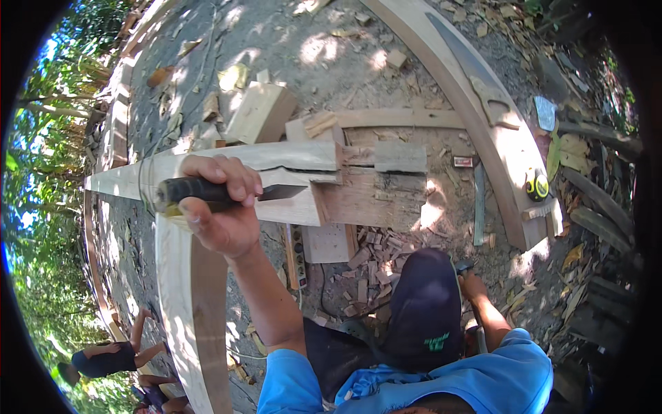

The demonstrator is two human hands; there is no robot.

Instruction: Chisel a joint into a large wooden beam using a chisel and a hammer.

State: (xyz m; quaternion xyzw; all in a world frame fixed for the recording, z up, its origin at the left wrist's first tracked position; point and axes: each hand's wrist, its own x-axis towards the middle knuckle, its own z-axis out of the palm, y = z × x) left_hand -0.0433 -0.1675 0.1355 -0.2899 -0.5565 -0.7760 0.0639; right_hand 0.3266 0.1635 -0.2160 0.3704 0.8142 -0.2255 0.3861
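My left hand [227,203] is closed around the dark handle of a chisel [281,192], raised over a pale timber beam [238,157]. The metal blade points right, toward the stepped cut at the beam's end. Beside that cut lies a browner notched timber [376,200] with a dark gap along it. Low on the right, my right hand [472,285] grips what looks like a hammer [466,265]; only its dark metal end shows clearly, and the rest is partly hidden by my arm and leg.
A curved plank [476,131] on the right bears a handsaw [463,58] and a tape measure [536,185]. A power strip [296,259] and wood chips [369,265] lie below the beam. Another thick timber [189,303] stands left. Two people [107,359] are at lower left.
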